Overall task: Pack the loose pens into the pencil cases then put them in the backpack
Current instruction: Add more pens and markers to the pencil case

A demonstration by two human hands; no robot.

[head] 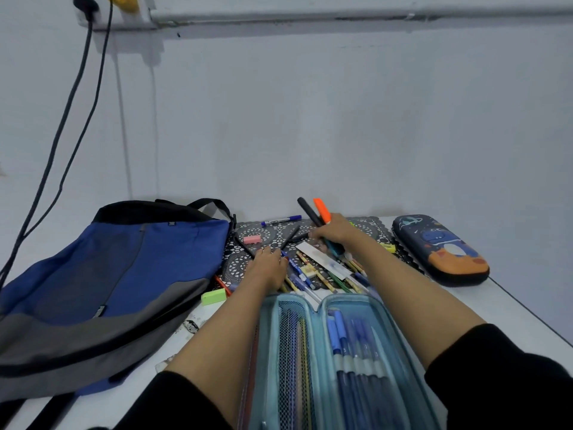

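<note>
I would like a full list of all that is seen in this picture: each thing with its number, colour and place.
backpack: one, blue, grey and black, left on the table
open pencil case: one, light blue, nearest the camera, pens inside
closed pencil case: one, dark blue and orange, right
mat: one, black patterned, by the wall
loose pens and pencils: many, mixed colours, on the mat
blue-capped marker: one, mat's far edge
pink eraser: one, on the mat
green eraser: one, beside the backpack
ruler: one, white, on the pile
held markers: two, black and orange, in the right hand
cables: two, black, on the wall
table: one, white
left hand: rests on the pile
right hand: holds the held markers
</note>
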